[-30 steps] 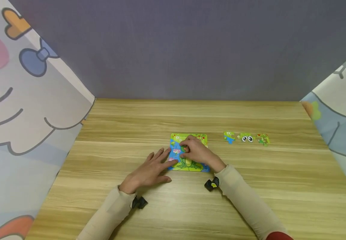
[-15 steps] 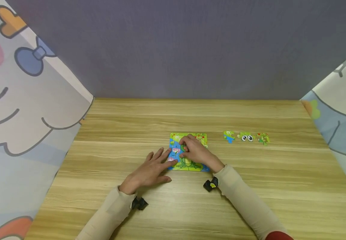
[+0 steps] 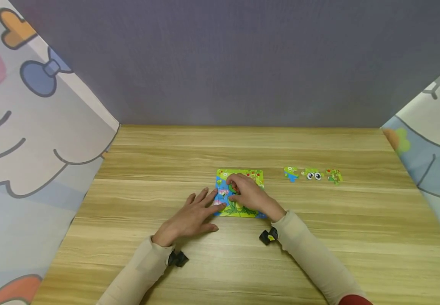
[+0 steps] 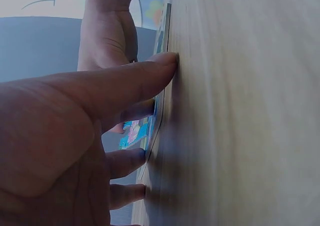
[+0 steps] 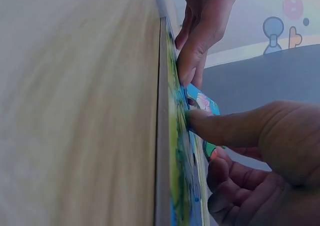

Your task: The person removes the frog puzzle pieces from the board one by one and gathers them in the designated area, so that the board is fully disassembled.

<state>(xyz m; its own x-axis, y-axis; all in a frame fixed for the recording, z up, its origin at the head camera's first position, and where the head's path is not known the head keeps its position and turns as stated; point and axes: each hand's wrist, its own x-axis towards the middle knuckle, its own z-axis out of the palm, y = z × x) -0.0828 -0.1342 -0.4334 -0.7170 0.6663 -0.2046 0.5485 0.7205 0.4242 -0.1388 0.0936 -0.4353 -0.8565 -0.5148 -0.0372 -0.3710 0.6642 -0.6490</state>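
A frog jigsaw puzzle in a flat tray (image 3: 257,172) lies on the wooden table. My right hand (image 3: 253,195) is over its middle, thumb low on the picture and fingers curled, pinching a green, red and blue puzzle piece (image 3: 233,188). In the right wrist view this puzzle piece (image 5: 204,102) stands tilted up from the tray, its pink flower showing. My left hand (image 3: 192,217) lies spread at the tray's left side, with fingertips on the picture's edge and the thumb on the table. The right hand hides part of the frog.
To the right of the tray lie loose pieces: a blue and green one (image 3: 291,174), one with the frog's eyes (image 3: 313,174) and a green one with red spots (image 3: 334,176). A grey partition (image 3: 250,63) rises behind the table (image 3: 166,148).
The curled fingers of my right hand have shifted slightly left and down over the puzzle, with more of the green and red piece showing. The left hand has stayed in place.
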